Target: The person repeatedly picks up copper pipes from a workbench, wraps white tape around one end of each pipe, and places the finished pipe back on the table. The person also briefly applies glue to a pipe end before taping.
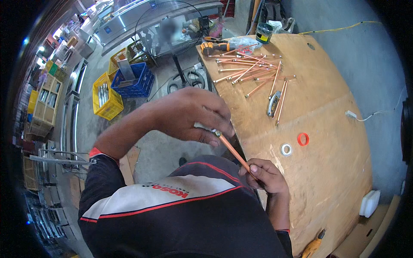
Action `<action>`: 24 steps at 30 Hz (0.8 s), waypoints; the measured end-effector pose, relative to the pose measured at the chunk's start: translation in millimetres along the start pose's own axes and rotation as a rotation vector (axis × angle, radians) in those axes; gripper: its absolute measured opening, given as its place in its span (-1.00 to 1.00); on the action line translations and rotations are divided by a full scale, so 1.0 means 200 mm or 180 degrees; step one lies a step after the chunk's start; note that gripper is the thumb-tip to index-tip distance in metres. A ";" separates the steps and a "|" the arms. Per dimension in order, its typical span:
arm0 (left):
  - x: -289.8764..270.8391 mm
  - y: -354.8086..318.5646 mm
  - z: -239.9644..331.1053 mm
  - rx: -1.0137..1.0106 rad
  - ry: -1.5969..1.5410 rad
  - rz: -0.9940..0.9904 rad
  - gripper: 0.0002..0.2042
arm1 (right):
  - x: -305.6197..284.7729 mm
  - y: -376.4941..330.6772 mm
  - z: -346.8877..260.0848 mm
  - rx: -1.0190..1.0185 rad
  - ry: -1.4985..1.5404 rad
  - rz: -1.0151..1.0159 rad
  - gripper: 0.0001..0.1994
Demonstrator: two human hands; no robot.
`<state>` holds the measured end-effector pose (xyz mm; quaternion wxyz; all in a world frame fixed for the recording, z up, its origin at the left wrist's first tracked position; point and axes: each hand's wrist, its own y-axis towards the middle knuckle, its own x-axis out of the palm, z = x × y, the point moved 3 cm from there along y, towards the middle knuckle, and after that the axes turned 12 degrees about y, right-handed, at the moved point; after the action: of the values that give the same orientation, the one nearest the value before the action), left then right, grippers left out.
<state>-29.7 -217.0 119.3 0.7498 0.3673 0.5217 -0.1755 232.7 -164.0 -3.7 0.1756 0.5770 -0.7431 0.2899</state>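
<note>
My right hand is closed around the lower end of a slim copper tube, held at a slant over the near left edge of the table. At the tube's upper end, a small metal fitting sits between the thumb and curled fingers of my left hand, which is bent round it. Farther off on the wooden table lies a loose heap of similar copper tubes with metal end fittings. A utility knife rests beside two of them. Closer to my right hand are a white tape roll and a red tape roll.
An orange and black power tool and a dark jar occupy the table's far end. Another orange tool lies at its near end. Left of the table stand a fan, a blue crate and a yellow crate.
</note>
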 end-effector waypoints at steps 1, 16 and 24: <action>-0.01 0.02 0.03 0.0080 0.0277 -0.0234 -0.69 | 0.00 -0.01 0.00 -0.0025 -0.0058 0.0068 -0.63; 0.03 0.02 -0.04 -0.0106 0.0654 -0.1074 -0.81 | 0.07 -0.13 -0.13 -0.0560 -0.2622 0.0997 -0.69; 0.56 0.02 -0.26 -0.2118 -0.1139 0.0228 -0.52 | -0.50 0.12 -0.14 -0.2526 0.2249 0.1659 -0.75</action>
<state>-17.9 -162.5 9.6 0.9129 0.0853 0.3978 -0.0316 235.2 -66.6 -47.6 0.5378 0.1342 -0.8084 0.1979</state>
